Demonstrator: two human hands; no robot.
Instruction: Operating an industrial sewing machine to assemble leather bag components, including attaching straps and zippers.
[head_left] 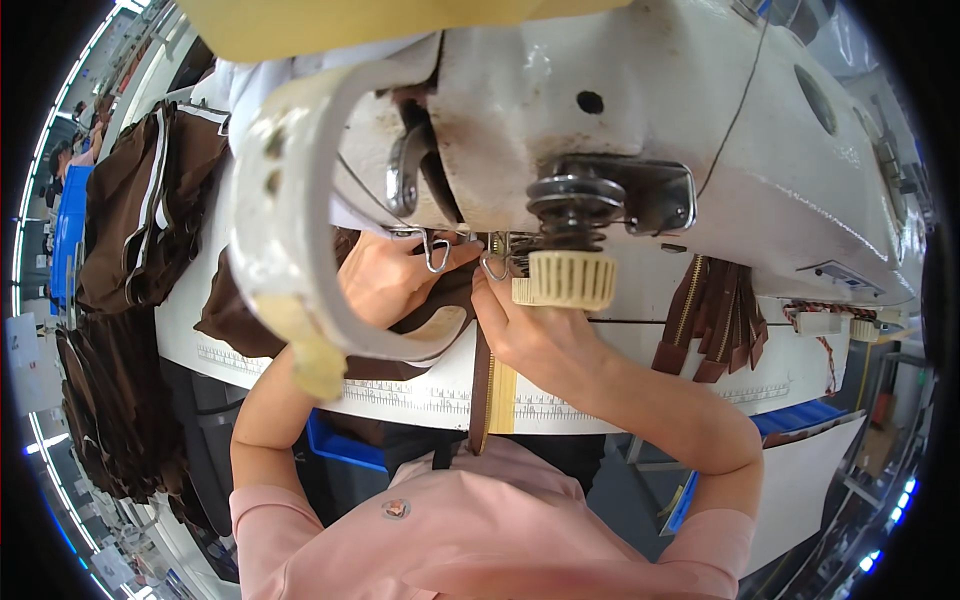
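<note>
A white sewing machine point(640, 110) stands before me, its needle area partly hidden by wire guides and the tension knob. At that spot my left hand point(385, 278) has its fingers bent and pressed together on brown fabric point(250, 312). Close beside it, my right hand point(535, 338) pinches the upper part of a brown zipper point(482, 395) with metal teeth. The zipper's lower end hangs over the table's front edge. Both sets of fingertips are close together and partly covered by machine parts.
More brown zippers point(710, 315) lie to the right on the white table point(620, 385), which has a printed ruler along its front. Brown garment pieces point(125, 390) hang in a pile at the left. A curved white guard point(265, 220) stands in front of my left hand.
</note>
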